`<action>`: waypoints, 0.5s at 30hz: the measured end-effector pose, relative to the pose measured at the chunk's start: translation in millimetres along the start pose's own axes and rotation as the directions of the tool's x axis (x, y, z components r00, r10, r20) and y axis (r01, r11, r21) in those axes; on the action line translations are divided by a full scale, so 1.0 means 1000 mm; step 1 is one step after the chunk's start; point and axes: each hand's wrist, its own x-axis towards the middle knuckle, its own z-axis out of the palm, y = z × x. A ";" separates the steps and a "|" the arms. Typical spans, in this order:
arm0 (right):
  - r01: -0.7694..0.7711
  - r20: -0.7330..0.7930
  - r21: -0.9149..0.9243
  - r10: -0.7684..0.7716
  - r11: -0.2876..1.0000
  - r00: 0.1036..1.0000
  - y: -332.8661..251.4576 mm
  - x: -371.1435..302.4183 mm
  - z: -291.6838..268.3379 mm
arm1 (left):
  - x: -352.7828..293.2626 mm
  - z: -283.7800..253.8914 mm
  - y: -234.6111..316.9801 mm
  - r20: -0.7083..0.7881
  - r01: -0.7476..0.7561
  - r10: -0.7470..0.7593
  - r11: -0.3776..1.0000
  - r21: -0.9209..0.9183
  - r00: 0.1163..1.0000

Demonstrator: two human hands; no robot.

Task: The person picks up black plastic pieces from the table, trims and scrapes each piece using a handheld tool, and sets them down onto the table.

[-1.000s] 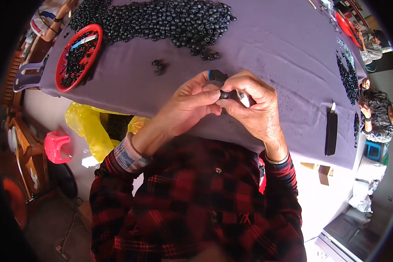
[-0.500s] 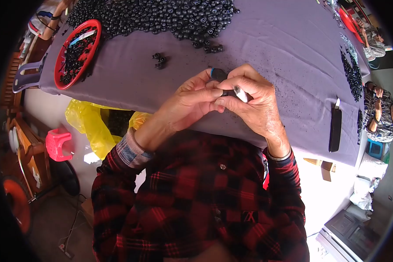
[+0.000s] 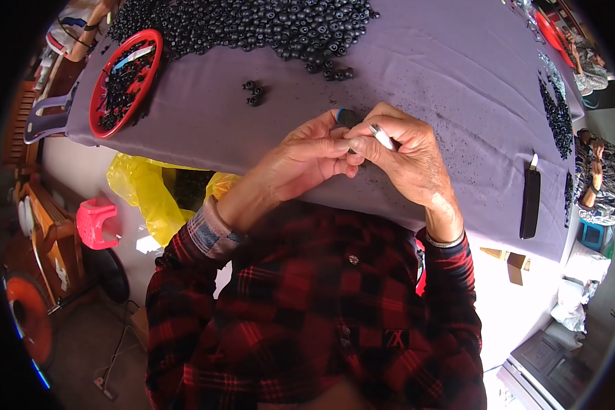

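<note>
My left hand (image 3: 290,160) is closed in a pinch on a small black part (image 3: 352,149), mostly hidden by the fingertips. A dark cover with a blue edge (image 3: 347,119) sits over one of its fingers. Against it, my right hand (image 3: 420,157) grips a slim white-handled tool (image 3: 383,137); its working end is hidden among the fingers. Both hands meet above the near edge of the purple-grey cloth (image 3: 458,109). Beyond them, a few round black parts (image 3: 254,91) lie apart from a large heap of similar parts (image 3: 273,31).
At the left, a red bowl (image 3: 155,75) holds black scraps and a blue-and-white tool. A yellow bag (image 3: 143,195) hangs below the table edge, near a pink stool (image 3: 97,224). To the right lies a long black object with a white tip (image 3: 530,201). Other people sit at far right.
My right hand has turned slightly, and the white tool's visible end now points more up and to the left. The black part is more covered by my fingers. The whole view has shifted slightly.
</note>
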 end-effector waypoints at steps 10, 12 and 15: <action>0.113 -0.033 -0.573 -0.160 0.812 0.987 -0.019 -0.009 -0.005 | -0.001 0.002 0.010 0.011 -0.074 0.074 0.996 0.039 0.997; 0.114 -0.037 -0.566 -0.163 0.817 0.986 -0.016 -0.010 -0.004 | -0.001 0.001 0.012 0.017 -0.108 0.108 0.994 0.009 0.994; 0.207 -0.018 -0.576 -0.266 0.791 0.964 -0.005 -0.009 -0.002 | -0.002 0.004 0.015 0.009 -0.094 0.094 0.995 0.043 0.996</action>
